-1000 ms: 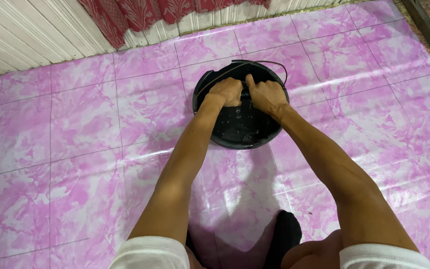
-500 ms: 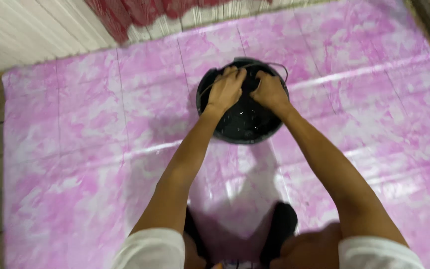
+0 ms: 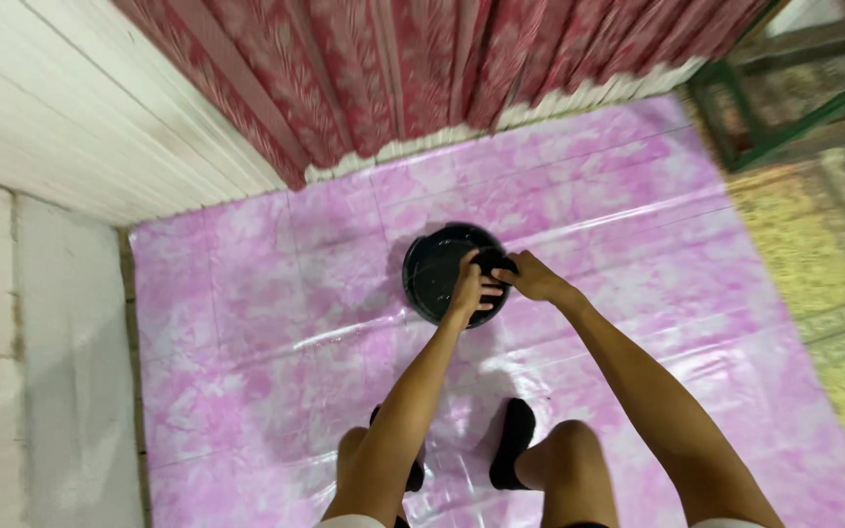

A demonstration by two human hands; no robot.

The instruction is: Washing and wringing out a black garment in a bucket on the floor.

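A round black bucket point(image 3: 430, 274) stands on the pink marbled floor sheet point(image 3: 276, 323). Both my hands are over its right side, close together. My left hand point(image 3: 468, 286) and my right hand point(image 3: 536, 279) are closed on a small dark wet cloth point(image 3: 494, 262) held between them above the bucket's rim. The blur hides the cloth's shape. My bare forearms reach down from the bottom of the view.
A red patterned curtain point(image 3: 413, 68) hangs over the white panelled wall point(image 3: 80, 117) behind the bucket. A green frame point(image 3: 784, 108) stands at the top right on yellow patterned flooring point(image 3: 833, 264). My dark-shod feet point(image 3: 515, 440) stand on the sheet near the bucket.
The view has pulled up and back, so the bucket looks smaller and the curtain shows. My hands have come up from inside the bucket to its right rim, holding the dark cloth.
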